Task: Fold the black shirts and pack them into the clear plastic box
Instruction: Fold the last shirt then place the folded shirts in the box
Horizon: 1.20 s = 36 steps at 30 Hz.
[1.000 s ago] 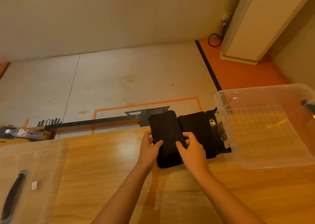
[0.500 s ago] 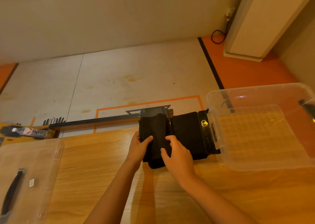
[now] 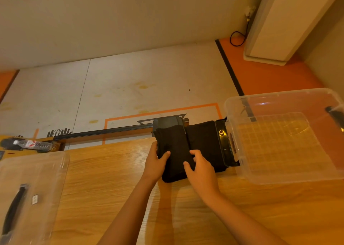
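On the wooden table (image 3: 111, 189) at frame centre, the left hand (image 3: 155, 165) and right hand (image 3: 202, 172) each pinched the folded black shirt (image 3: 176, 146), left of the clear plastic box (image 3: 288, 177).

Folded shirt (image 3: 175, 151): plain black. Plastic box (image 3: 290, 177), 3 o'clock: clear, grid-patterned base. Table (image 3: 111, 189): honey wood grain. Lid (image 3: 46, 179), 8 o'clock: clear, black handle (image 3: 14, 213). Floor (image 3: 130, 80), 12 o'clock: pale grey, orange lines.
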Available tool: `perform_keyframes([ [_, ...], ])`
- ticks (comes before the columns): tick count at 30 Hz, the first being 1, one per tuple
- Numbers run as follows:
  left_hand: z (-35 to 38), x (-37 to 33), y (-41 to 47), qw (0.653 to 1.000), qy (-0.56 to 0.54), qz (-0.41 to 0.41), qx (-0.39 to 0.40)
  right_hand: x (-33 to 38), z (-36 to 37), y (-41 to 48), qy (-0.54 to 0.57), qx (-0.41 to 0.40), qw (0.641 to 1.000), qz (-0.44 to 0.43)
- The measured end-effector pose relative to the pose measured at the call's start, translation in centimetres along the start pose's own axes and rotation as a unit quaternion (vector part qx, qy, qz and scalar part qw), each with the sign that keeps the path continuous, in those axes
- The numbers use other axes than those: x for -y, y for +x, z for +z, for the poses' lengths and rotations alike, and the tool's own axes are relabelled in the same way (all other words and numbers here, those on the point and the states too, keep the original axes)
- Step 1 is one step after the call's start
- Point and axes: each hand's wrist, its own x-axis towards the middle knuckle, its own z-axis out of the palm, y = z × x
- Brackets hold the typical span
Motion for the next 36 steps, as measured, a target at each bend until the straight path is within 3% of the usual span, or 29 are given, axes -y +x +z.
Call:
perform_keyframes([
  [9,-0.5,0.4,0.5,0.996,0.07,-0.041,0.025,-0.4,0.3,0.1,-0.044,0.003,0.999,0.007],
  [14,-0.9,1.4,1.0,0.979,0.167,-0.111,-0.037,0.7,0.2,0.9,-0.09,-0.034,0.995,-0.035],
  [17,-0.4,1.7,0.9,0.977,0.097,-0.189,-0.035,2.0,0.5,1.6,-0.081,0.004,0.996,-0.022],
  [21,0.3,2.1,1.5,0.972,0.018,-0.23,-0.032,3.1,1.1,2.6,-0.027,0.057,0.998,0.025],
  [25,0.8,2.0,2.2,0.975,-0.033,-0.219,-0.019,3.9,1.6,3.5,0.065,0.082,0.99,0.091],
  [29,1.2,2.9,2.7,0.981,0.004,-0.19,-0.037,4.8,1.5,4.5,0.146,0.104,0.973,0.144],
  [36,0.8,3.6,2.2,0.983,0.026,-0.172,-0.063,4.9,2.1,4.7,0.089,0.135,0.978,0.133],
])
